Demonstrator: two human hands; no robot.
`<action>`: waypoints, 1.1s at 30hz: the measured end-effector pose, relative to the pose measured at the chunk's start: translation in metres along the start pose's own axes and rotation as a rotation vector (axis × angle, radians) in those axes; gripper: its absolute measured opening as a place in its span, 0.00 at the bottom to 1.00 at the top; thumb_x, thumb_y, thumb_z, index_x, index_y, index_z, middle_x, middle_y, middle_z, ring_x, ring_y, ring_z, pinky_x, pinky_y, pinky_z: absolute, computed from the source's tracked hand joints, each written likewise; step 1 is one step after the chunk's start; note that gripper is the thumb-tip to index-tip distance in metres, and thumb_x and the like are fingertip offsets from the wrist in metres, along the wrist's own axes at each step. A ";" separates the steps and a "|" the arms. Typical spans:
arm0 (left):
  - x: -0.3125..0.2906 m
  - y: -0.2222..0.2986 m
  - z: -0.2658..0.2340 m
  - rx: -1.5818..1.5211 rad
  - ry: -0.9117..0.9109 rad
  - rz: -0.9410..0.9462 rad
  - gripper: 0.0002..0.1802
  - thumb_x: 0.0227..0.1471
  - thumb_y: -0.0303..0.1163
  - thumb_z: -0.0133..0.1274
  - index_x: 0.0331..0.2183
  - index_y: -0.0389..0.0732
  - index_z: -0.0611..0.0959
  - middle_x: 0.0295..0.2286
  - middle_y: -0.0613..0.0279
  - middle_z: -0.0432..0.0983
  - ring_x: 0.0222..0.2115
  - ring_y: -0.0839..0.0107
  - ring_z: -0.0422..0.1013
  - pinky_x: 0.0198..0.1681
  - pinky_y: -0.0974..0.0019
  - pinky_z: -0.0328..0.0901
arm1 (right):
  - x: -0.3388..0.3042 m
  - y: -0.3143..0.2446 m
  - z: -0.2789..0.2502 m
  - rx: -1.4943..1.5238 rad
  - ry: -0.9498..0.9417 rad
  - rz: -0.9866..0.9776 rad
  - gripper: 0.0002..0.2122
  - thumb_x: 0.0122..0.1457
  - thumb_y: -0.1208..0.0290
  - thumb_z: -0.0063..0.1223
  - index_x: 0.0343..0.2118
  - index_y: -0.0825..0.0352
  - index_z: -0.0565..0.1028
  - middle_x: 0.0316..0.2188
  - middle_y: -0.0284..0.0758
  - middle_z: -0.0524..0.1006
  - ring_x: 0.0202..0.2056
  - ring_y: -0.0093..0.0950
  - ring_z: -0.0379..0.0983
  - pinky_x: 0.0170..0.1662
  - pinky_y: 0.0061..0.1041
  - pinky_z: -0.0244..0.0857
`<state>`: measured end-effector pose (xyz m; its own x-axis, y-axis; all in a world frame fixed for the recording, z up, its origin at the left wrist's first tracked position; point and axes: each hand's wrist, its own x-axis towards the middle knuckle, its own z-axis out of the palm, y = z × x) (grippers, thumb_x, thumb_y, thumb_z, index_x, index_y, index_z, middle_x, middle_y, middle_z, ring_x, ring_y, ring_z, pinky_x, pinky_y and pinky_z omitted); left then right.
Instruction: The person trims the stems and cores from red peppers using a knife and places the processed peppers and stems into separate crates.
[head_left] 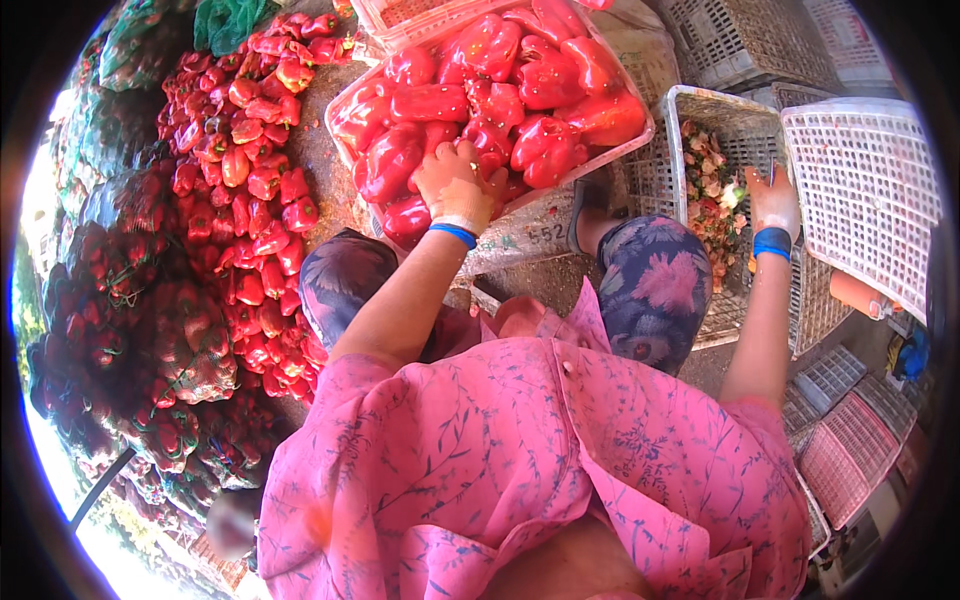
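My left hand, in a pale glove with a blue band at the wrist, curls over a red bell pepper at the near side of a full crate. The peppers in it are large, glossy and wet-looking; my fingers partly hide the one beneath them. My right hand, gloved and banded the same way, is closed at the right side of a second crate. A thin, blade-like tool sticks up between its fingers. Cut pepper cores and scraps lie in that crate, one greenish-white core close to my fingers.
A long heap of red peppers covers the floor at left, beside stacked net bags of peppers. A white crate stands tilted at right. Grey crates are stacked at the back, pink ones at lower right.
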<state>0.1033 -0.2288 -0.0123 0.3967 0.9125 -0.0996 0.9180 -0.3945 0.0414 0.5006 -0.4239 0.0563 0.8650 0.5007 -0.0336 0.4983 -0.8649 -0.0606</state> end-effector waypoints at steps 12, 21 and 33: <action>0.016 -0.011 0.024 -0.162 0.232 0.167 0.24 0.43 0.53 0.63 0.38 0.49 0.80 0.33 0.57 0.78 0.37 0.53 0.74 0.35 0.49 0.66 | -0.135 -0.252 0.109 1.527 -0.867 0.543 0.17 0.67 0.57 0.46 0.26 0.64 0.73 0.15 0.32 0.71 0.13 0.30 0.65 0.16 0.32 0.61; 0.026 0.004 0.055 -0.107 0.285 0.199 0.19 0.48 0.50 0.57 0.38 0.50 0.78 0.36 0.59 0.78 0.39 0.55 0.73 0.39 0.49 0.65 | -0.129 -0.279 0.178 1.054 -0.515 0.456 0.23 0.64 0.50 0.44 0.23 0.66 0.77 0.18 0.44 0.77 0.20 0.43 0.75 0.24 0.43 0.67; 0.020 -0.005 -0.013 -0.280 -0.091 0.132 0.18 0.54 0.47 0.52 0.40 0.45 0.83 0.39 0.53 0.79 0.41 0.56 0.76 0.42 0.52 0.70 | -0.111 -0.280 0.197 0.665 -0.318 0.209 0.25 0.60 0.46 0.50 0.26 0.69 0.81 0.24 0.45 0.80 0.27 0.45 0.78 0.34 0.44 0.71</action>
<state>0.1068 -0.2074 -0.0013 0.5224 0.8370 -0.1629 0.8283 -0.4527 0.3303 0.2532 -0.2300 -0.1193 0.8286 0.4022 -0.3895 0.0988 -0.7898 -0.6054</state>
